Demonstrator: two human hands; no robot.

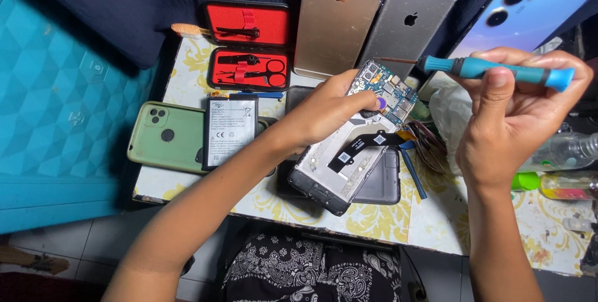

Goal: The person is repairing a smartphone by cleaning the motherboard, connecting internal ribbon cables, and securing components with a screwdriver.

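An opened phone (349, 165) with its back cover off lies tilted on the table, its circuit board (389, 90) and a black flex cable (361, 147) exposed. My left hand (324, 110) grips the phone's upper part, thumb near the board. My right hand (514, 112) holds a blue-handled screwdriver (498, 70) roughly level, with its thin tip (389, 60) pointing left just above the board's top corner.
A green phone case (165, 137) and a black battery (229, 130) lie at the left. A red-lined tool case (249, 46) stands open behind them. Gold (339, 18), grey (408, 21) and blue (520, 12) phones lean at the back. Small bottles (564, 152) sit at the right.
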